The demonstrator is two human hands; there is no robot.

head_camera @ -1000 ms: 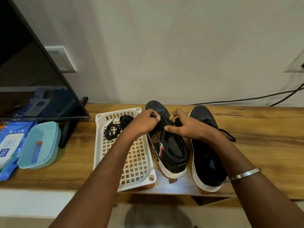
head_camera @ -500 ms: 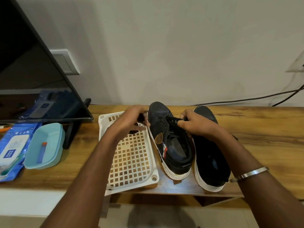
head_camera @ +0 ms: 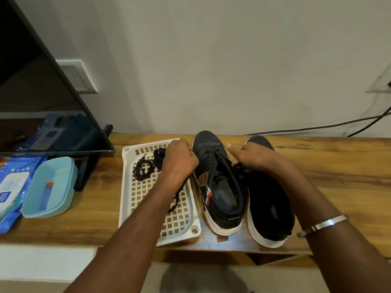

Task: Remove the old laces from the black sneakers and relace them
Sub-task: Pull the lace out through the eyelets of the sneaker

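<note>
Two black sneakers with white soles stand side by side on the wooden table, toes toward the wall. My left hand [head_camera: 179, 159] is at the left edge of the left sneaker [head_camera: 219, 187], fingers curled on a black lace [head_camera: 175, 199] that trails under my wrist into the white basket tray [head_camera: 139, 208]. My right hand [head_camera: 251, 159] lies between the shoes, over the front of the right sneaker [head_camera: 269, 206], fingers curled on the lace's other end, thumb out. The lace crosses the lowest eyelets of the left sneaker. A loose bundle of black lace [head_camera: 146, 168] sits in the tray's far end.
A dark TV screen [head_camera: 42, 98] on a stand leans over the table's left side. A teal container [head_camera: 48, 189] holding a small blue tube sits beside a blue wipes pack [head_camera: 10, 187]. A black cable [head_camera: 317, 126] runs along the wall at the right. The table's front edge is near.
My left hand left the sneaker's top, swung left over the tray drawing lace out, and now sits by the shoe's left edge with a strand trailing. My right hand stayed by the shoe.
</note>
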